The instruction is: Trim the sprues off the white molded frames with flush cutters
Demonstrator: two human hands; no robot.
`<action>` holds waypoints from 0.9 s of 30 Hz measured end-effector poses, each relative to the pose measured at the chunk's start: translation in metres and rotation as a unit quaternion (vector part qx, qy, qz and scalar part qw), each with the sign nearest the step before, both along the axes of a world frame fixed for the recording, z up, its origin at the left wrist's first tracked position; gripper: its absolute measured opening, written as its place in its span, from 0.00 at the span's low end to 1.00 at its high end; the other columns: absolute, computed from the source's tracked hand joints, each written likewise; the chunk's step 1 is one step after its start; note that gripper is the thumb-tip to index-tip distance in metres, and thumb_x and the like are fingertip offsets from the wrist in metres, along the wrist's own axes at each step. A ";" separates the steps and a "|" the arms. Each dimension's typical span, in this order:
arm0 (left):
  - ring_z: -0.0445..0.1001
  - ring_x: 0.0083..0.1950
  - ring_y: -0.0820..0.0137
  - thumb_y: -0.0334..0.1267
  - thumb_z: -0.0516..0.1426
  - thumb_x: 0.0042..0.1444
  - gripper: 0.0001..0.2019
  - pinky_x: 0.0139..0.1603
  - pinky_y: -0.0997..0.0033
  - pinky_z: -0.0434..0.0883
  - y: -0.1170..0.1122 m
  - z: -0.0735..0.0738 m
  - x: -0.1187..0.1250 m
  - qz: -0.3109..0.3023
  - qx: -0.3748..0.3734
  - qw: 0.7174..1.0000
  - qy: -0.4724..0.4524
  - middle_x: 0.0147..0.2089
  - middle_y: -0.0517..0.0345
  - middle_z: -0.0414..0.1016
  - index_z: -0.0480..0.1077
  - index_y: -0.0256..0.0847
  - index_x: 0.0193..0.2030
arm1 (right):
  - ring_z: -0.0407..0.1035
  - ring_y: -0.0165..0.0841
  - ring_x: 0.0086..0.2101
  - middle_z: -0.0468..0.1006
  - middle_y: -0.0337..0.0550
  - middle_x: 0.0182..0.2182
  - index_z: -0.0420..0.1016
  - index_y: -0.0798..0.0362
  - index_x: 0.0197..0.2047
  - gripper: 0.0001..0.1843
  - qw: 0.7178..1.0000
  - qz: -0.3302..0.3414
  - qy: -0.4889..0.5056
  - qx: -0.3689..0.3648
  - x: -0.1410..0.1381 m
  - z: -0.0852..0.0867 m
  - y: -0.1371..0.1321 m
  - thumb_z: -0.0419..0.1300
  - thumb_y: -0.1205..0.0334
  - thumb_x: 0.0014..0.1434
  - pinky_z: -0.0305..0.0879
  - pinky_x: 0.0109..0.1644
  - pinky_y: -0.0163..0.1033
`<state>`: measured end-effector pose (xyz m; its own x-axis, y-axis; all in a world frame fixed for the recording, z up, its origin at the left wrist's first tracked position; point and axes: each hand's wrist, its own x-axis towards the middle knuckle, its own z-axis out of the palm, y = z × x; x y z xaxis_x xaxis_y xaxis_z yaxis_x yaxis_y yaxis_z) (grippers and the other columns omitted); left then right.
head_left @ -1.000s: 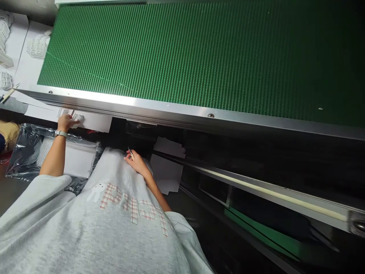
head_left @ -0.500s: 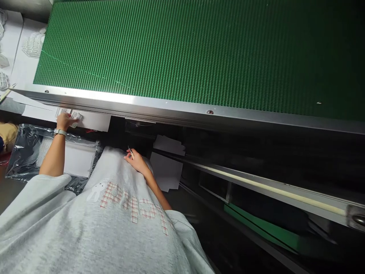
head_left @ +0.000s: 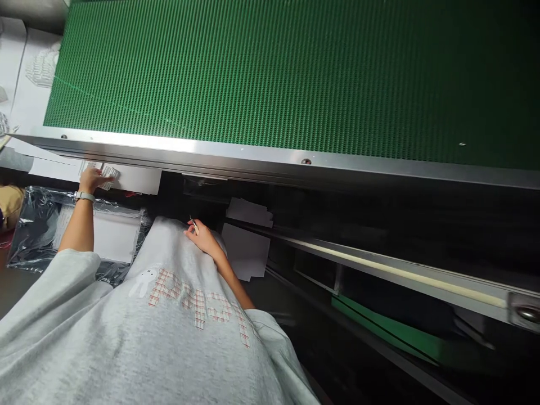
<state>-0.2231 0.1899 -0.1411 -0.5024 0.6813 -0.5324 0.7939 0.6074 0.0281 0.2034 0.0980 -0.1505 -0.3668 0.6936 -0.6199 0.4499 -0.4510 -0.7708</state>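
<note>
Beside a green conveyor belt (head_left: 270, 73), the left hand (head_left: 90, 179) presses on small white parts (head_left: 110, 170) — the right hand (head_left: 203, 238) pinches a thin tool (head_left: 194, 225).

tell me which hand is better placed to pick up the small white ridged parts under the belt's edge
Left, probably. The left hand already rests on the small white ridged parts lying on the white sheet. The right hand sits back on the grey shirt, its fingers pinching a thin stick.
</note>
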 end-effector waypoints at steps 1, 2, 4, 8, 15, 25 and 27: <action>0.76 0.56 0.59 0.47 0.61 0.67 0.19 0.58 0.51 0.76 0.000 0.001 0.001 0.010 -0.009 1.000 0.008 0.56 0.47 0.75 0.72 0.35 0.57 | 0.64 0.28 0.27 0.74 0.34 0.33 0.70 0.51 0.45 0.15 1.000 0.000 -0.001 0.000 0.000 0.000 0.000 0.64 0.58 0.55 0.61 0.37 0.39; 0.76 0.56 0.60 0.47 0.61 0.67 0.19 0.58 0.51 0.76 0.000 0.001 0.001 0.018 -0.016 1.000 0.014 0.57 0.47 0.75 0.72 0.35 0.57 | 0.65 0.28 0.28 0.74 0.34 0.33 0.70 0.51 0.45 0.15 1.000 0.000 -0.002 -0.001 0.000 0.000 0.000 0.64 0.58 0.55 0.61 0.37 0.39; 0.76 0.57 0.59 0.47 0.61 0.67 0.19 0.58 0.51 0.76 0.000 0.002 0.003 0.024 -0.020 0.999 0.018 0.57 0.47 0.75 0.72 0.35 0.57 | 0.65 0.29 0.28 0.74 0.34 0.34 0.70 0.51 0.45 0.15 1.000 0.001 -0.003 -0.002 0.000 -0.001 0.001 0.64 0.58 0.55 0.61 0.37 0.39; 0.76 0.57 0.59 0.47 0.61 0.67 0.19 0.59 0.51 0.76 0.000 0.001 0.005 0.029 -0.017 0.999 0.020 0.58 0.47 0.75 0.72 0.35 0.58 | 0.65 0.29 0.29 0.74 0.34 0.34 0.70 0.51 0.45 0.16 1.000 0.008 -0.003 -0.003 -0.002 -0.001 0.001 0.64 0.58 0.55 0.61 0.38 0.39; 0.76 0.58 0.58 0.47 0.61 0.67 0.20 0.59 0.50 0.76 -0.003 0.000 0.008 0.030 -0.009 0.999 0.026 0.58 0.47 0.75 0.72 0.35 0.59 | 0.65 0.29 0.29 0.75 0.35 0.34 0.71 0.51 0.46 0.15 1.000 0.018 0.001 -0.003 -0.005 -0.002 0.001 0.64 0.58 0.55 0.61 0.38 0.39; 0.76 0.58 0.58 0.47 0.61 0.67 0.19 0.59 0.50 0.76 -0.003 0.003 0.016 0.022 -0.017 0.999 0.046 0.58 0.47 0.75 0.72 0.35 0.57 | 0.67 0.30 0.32 0.75 0.35 0.34 0.71 0.51 0.45 0.15 1.000 0.022 0.007 -0.003 -0.007 -0.007 0.002 0.65 0.58 0.55 0.63 0.41 0.40; 0.76 0.58 0.58 0.47 0.61 0.67 0.19 0.59 0.50 0.75 -0.003 0.004 0.018 0.020 -0.020 0.998 0.048 0.57 0.47 0.75 0.73 0.35 0.56 | 0.67 0.31 0.32 0.75 0.35 0.34 0.72 0.51 0.45 0.15 1.000 0.021 0.007 -0.002 -0.008 -0.008 0.002 0.65 0.59 0.54 0.63 0.42 0.40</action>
